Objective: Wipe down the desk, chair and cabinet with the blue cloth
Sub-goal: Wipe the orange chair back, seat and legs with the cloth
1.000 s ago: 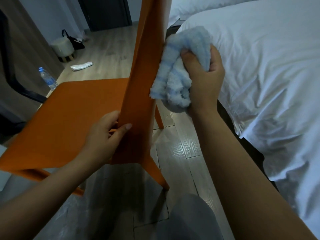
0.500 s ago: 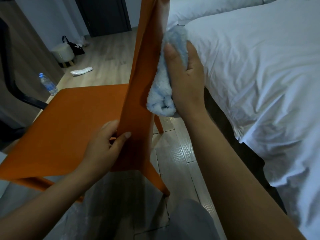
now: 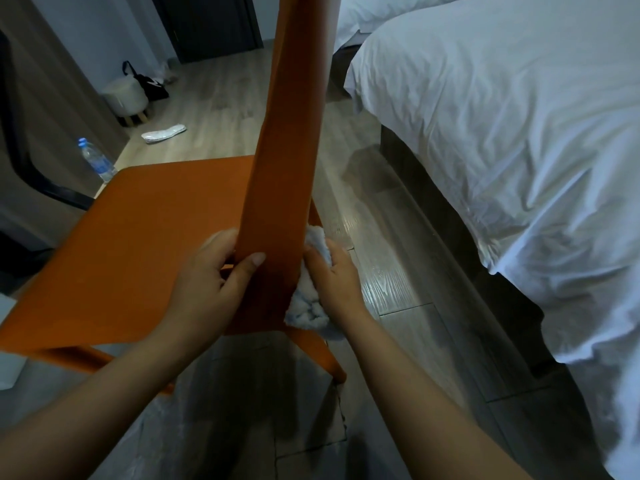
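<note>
An orange chair (image 3: 145, 244) stands in front of me, its tall backrest rising through the middle of the view. My left hand (image 3: 211, 282) grips the lower backrest, thumb on the rear face and fingers round the front. My right hand (image 3: 334, 275) presses the bunched light-blue cloth (image 3: 306, 306) against the rear face of the backrest, low down near the seat joint. Fingers lie over the cloth and hide part of it. The desk and the cabinet are not clearly in view.
A bed with white bedding (image 3: 502, 150) fills the right side, close to the chair. On the wooden floor lie a water bottle (image 3: 95, 161), a white slipper (image 3: 162, 133), a small round stool (image 3: 126, 97) and a black bag (image 3: 149, 84). A dark frame (image 3: 31, 168) stands at left.
My right hand has slid the cloth down the back of the backrest, from near the top to just above the seat. My left hand kept its grip in the same place.
</note>
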`<action>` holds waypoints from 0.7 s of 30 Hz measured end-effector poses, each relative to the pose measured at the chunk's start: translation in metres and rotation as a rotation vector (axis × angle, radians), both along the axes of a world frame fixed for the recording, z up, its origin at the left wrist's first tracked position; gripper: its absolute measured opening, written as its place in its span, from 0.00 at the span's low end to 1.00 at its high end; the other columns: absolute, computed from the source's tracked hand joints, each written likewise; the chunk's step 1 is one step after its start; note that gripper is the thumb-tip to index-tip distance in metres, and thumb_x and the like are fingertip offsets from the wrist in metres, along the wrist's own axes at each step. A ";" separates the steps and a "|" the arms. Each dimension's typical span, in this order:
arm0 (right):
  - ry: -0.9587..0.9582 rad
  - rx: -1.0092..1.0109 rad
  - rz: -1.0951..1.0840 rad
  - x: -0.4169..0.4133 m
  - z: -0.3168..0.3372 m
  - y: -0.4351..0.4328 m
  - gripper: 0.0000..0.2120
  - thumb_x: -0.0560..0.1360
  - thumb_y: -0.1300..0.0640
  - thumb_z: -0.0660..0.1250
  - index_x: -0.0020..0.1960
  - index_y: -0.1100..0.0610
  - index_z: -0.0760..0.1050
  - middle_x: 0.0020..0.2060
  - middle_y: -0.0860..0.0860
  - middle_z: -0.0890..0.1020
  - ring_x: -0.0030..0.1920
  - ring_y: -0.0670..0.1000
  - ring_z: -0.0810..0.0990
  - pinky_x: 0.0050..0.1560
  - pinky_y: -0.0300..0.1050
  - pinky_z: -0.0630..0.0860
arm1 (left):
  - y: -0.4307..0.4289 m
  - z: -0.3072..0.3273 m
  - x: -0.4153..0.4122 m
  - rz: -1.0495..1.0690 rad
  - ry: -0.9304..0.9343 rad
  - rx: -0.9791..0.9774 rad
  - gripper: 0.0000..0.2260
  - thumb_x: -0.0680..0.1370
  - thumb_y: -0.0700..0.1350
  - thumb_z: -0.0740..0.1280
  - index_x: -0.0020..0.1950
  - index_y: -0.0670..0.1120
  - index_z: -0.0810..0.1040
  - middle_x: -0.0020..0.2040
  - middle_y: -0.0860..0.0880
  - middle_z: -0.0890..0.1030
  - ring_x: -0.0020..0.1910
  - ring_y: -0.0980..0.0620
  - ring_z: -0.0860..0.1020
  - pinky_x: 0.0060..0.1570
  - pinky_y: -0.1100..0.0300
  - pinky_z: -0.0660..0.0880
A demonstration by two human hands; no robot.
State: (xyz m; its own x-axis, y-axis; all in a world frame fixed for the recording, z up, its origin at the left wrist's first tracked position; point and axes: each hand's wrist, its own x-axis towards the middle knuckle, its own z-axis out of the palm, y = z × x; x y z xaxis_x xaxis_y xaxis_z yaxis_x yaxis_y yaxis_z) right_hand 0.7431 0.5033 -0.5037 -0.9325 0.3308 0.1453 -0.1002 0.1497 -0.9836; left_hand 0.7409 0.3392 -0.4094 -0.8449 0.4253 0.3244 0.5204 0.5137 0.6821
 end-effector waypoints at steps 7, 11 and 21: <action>-0.058 0.024 0.017 -0.002 -0.028 -0.002 0.16 0.78 0.43 0.58 0.46 0.55 0.76 0.41 0.55 0.79 0.39 0.48 0.78 0.37 0.37 0.72 | -0.001 -0.005 -0.003 0.001 0.035 0.008 0.11 0.75 0.61 0.56 0.56 0.63 0.70 0.52 0.57 0.77 0.51 0.59 0.76 0.45 0.60 0.75; -0.101 0.074 -0.001 0.002 -0.036 -0.001 0.14 0.80 0.48 0.60 0.45 0.56 0.76 0.39 0.54 0.79 0.38 0.49 0.78 0.37 0.39 0.71 | 0.000 -0.005 -0.003 0.000 0.049 0.008 0.12 0.76 0.60 0.56 0.56 0.61 0.70 0.50 0.58 0.76 0.50 0.59 0.76 0.44 0.63 0.75; -0.063 0.186 -0.164 0.035 -0.002 0.017 0.11 0.77 0.58 0.60 0.40 0.60 0.77 0.32 0.54 0.79 0.33 0.47 0.77 0.34 0.41 0.74 | 0.003 -0.003 0.000 0.063 0.003 -0.031 0.16 0.78 0.53 0.58 0.58 0.45 0.76 0.51 0.48 0.77 0.48 0.50 0.75 0.44 0.49 0.74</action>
State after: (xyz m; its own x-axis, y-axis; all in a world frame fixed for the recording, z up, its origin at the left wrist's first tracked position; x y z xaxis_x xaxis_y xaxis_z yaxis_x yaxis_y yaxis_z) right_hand 0.7784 0.5203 -0.5055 -0.8776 0.4516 0.1612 0.0008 0.3375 -0.9413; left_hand 0.7404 0.3417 -0.4120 -0.8693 0.3813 0.3144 0.4884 0.5658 0.6643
